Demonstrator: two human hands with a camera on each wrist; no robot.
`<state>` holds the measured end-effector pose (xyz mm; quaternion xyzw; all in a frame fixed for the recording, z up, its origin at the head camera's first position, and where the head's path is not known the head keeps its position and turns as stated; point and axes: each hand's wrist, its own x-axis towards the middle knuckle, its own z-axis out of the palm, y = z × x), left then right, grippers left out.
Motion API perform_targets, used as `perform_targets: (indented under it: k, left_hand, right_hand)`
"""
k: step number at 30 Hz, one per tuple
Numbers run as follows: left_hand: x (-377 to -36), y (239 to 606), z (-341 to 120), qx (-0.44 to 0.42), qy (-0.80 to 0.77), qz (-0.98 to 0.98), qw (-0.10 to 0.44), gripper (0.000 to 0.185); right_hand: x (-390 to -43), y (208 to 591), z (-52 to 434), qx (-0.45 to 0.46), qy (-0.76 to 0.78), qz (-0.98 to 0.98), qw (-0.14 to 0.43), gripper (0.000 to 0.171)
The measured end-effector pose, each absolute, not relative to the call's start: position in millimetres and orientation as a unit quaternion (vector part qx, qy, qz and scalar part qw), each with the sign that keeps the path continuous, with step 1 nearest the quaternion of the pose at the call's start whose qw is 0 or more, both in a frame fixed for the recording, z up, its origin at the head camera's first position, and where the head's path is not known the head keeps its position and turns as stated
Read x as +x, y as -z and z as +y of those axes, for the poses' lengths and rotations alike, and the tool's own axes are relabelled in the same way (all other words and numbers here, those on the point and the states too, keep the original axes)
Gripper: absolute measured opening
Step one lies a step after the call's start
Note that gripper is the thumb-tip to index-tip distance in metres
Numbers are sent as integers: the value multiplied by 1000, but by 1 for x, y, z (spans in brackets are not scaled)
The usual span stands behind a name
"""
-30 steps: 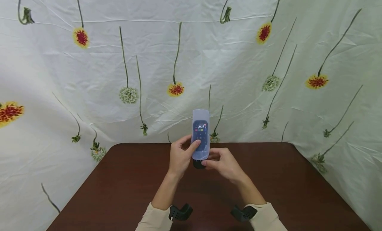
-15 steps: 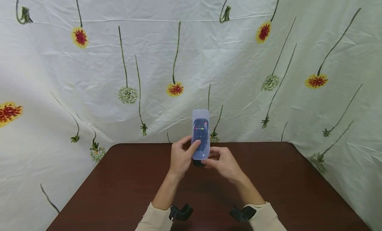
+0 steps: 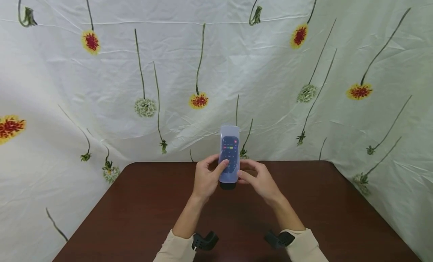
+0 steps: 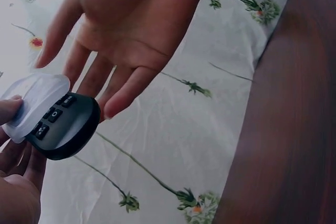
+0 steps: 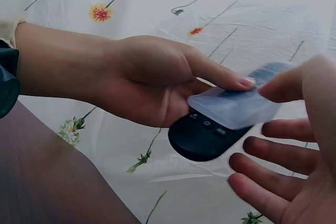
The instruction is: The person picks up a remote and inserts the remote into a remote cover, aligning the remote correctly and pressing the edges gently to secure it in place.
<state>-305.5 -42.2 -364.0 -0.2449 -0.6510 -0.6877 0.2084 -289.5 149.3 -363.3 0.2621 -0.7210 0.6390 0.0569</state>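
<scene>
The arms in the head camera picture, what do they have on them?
Both arms wear long cream sleeves: the left sleeve and the right sleeve. At each wrist sits a black mount, the left one and the right one. The left hand and right hand are bare, no gloves or rings visible.

A big hand, the left hand (image 4: 131, 19), fills the top of the picture, from ten to one o'clock. Its palm faces us and its fingers (image 4: 123, 95) point down toward eight o'clock. They are straight and spread out. Just under the fingertips, at nine o'clock, is a black remote (image 4: 65, 129) with small buttons. A see-through cover (image 4: 34, 100) sits over its far end. The right hand (image 4: 16, 187) is at seven o'clock, touching the cover. A white cloth with flowers (image 4: 157, 150) lies behind. A brown table (image 4: 283, 129) is at three o'clock.
</scene>
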Motion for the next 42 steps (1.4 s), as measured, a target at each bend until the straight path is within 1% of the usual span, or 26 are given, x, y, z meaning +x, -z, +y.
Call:
perform_targets:
  k: [5, 9, 13, 16, 21, 31, 35, 42]
  left_hand:
    - [-303, 364, -38, -262, 676, -658, 202, 25]
    - [-303, 363, -38, -268, 675, -660, 191, 27]
    - [-303, 364, -40, -276, 682, -660, 156, 32]
    - [-304, 365, -42, -281, 683, -665, 109, 35]
    - [-305, 369, -43, -297, 662, -688, 30, 41]
    - [-308, 377, -35, -276, 714, -641, -54, 39]
    - [-307, 377, -34, -277, 722, -630, -64, 38]
    - [-307, 374, -34, -293, 723, -623, -51, 35]
  right_hand:
    - [-290, 364, 143, 230, -617, -741, 133, 35]
    - [-290, 365, 141, 220, -616, -736, 175, 28]
    - [-288, 363, 142, 206, -610, -738, 201, 25]
    - [-287, 360, 145, 186, -608, -739, 222, 25]
    - [-286, 356, 151, 164, -617, -730, 244, 24]
    - [-287, 355, 153, 147, -632, -708, 278, 28]
    - [-288, 355, 153, 147, -644, -695, 284, 28]
    - [-289, 353, 151, 144, -647, -696, 276, 24]
